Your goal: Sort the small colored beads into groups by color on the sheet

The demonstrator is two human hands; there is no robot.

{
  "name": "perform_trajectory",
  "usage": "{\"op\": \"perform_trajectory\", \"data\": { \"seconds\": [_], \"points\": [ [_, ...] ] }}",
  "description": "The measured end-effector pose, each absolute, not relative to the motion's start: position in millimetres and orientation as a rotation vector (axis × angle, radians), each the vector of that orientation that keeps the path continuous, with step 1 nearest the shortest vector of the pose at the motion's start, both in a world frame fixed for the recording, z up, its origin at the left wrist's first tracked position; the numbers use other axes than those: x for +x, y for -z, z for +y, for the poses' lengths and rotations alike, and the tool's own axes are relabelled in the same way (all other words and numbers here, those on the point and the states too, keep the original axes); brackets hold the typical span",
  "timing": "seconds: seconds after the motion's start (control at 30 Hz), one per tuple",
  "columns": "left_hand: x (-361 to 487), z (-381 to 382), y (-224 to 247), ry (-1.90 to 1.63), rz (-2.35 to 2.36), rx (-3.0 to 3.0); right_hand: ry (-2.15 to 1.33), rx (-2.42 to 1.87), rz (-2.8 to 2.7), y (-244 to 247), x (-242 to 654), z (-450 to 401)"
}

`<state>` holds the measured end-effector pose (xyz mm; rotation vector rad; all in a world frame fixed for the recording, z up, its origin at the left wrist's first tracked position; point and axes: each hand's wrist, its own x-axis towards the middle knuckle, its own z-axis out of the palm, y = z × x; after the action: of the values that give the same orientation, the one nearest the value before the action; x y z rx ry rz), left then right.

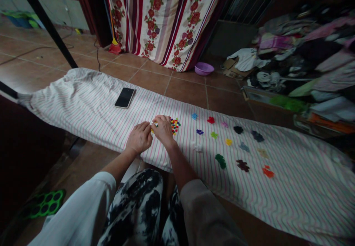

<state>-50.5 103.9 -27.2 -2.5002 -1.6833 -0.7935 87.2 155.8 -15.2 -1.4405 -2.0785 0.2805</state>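
My left hand (139,137) rests on the striped cloth (155,153), fingers bent and pressed together at the near side of a pile of small mixed-colour pieces (175,126). Beside it, my right hand (164,130) curls over the same pile and covers part of it. The fingertips of both hands nearly meet, and what they pinch is too small to make out. To the right lie separate one-colour heaps of similar pieces, among them a light blue heap (194,116), a red heap (210,120), a dark green heap (220,161) and an orange heap (268,171).
A phone (125,98) lies on the cloth left of the pile. Beyond the cloth are a floral curtain (166,20), a purple basin (204,68) and a red broom (115,48) on the tiled floor. Heaped clothes (294,50) fill the right side.
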Motion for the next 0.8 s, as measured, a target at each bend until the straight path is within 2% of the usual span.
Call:
{"op": "perform_trajectory", "data": {
  "seconds": [0.4, 0.8],
  "points": [
    [-51.7, 105.0, 29.8, 0.807, -1.672, -2.501, -0.256, -1.396, -2.007, 12.1, 106.5, 155.1],
    [-52.7, 104.3, 28.8, 0.778, -1.7, -2.517, -0.262, -1.558, -1.995, 2.0, 178.3, 143.3]
  ]
}}
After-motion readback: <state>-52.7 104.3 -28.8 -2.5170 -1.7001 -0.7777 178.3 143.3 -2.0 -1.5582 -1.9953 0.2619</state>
